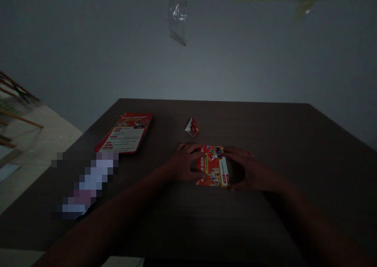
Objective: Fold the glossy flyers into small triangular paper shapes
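A folded red and yellow printed leaflet (212, 167) lies on the dark table in front of me, with a white strip along its right part. My left hand (185, 163) is at its left edge, fingers over the upper corner and thumb on the lower one. From the opposite side, my right hand (249, 169) holds the right edge, fingertips at the top corner and thumb near the bottom corner. Just beyond the leaflet stands a small folded paper piece (192, 127), pointed at the top, in red and white.
A stack of red and white leaflets (126, 133) sits at the table's left. Nearer me is a blurred-out flat object (90, 184). The wooden table (265, 121) meets a grey wall, where a clear plastic bag (178, 19) hangs. Wooden legs (22, 119) show at far left.
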### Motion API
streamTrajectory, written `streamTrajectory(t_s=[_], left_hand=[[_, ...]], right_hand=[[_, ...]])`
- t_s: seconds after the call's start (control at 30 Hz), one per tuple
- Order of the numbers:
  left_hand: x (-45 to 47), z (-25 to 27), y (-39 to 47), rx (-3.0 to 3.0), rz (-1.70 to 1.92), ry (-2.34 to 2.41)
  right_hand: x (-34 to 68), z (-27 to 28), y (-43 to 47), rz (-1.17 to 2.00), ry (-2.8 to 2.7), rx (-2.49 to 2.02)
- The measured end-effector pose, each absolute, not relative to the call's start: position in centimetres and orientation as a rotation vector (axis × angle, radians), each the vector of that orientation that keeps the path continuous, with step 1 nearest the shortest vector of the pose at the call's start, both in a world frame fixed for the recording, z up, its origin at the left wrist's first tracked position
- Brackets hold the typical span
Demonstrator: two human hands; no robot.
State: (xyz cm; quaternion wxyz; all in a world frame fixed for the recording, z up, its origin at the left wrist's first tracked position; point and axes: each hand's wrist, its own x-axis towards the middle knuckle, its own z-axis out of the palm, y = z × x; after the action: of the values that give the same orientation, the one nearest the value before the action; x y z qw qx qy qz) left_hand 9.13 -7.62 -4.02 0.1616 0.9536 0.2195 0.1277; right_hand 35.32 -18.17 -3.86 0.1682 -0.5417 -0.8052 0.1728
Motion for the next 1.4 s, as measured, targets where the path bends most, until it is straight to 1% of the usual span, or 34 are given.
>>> streamTrajectory(t_s=[0.2,0.43,0.7,0.8,1.0,1.2,1.4], left_hand=[[9.1,-3.5,-8.1,2.743,0.327,0.472],[9.1,-3.1,-8.7,2.780,0.341,0.421],[9.6,-3.2,-9.2,2.759,0.446,0.305],[9.6,-3.4,-9.1,2.633,0.517,0.365],[9.5,-3.4,-9.0,2.276,0.813,0.518],[9.4,-3.1,-10.0,2.115,0.805,0.375],[9.3,-3.4,-9.4,1.796,0.873,0.400]], right_hand=[[34.9,-3.4,-18.1,0.433,-2.275,-1.537],[34.8,-3.4,-18.0,0.399,-2.262,-1.514],[35.2,-3.5,-18.0,0.459,-2.241,-1.494],[35.4,-3.3,-18.0,0.518,-2.199,-1.487],[35.6,-3.7,-17.7,0.612,-2.001,-1.496],[34.6,-3.9,-17.4,0.807,-1.759,-1.363],[33.6,-3.0,-18.0,0.772,-1.707,-1.266]])
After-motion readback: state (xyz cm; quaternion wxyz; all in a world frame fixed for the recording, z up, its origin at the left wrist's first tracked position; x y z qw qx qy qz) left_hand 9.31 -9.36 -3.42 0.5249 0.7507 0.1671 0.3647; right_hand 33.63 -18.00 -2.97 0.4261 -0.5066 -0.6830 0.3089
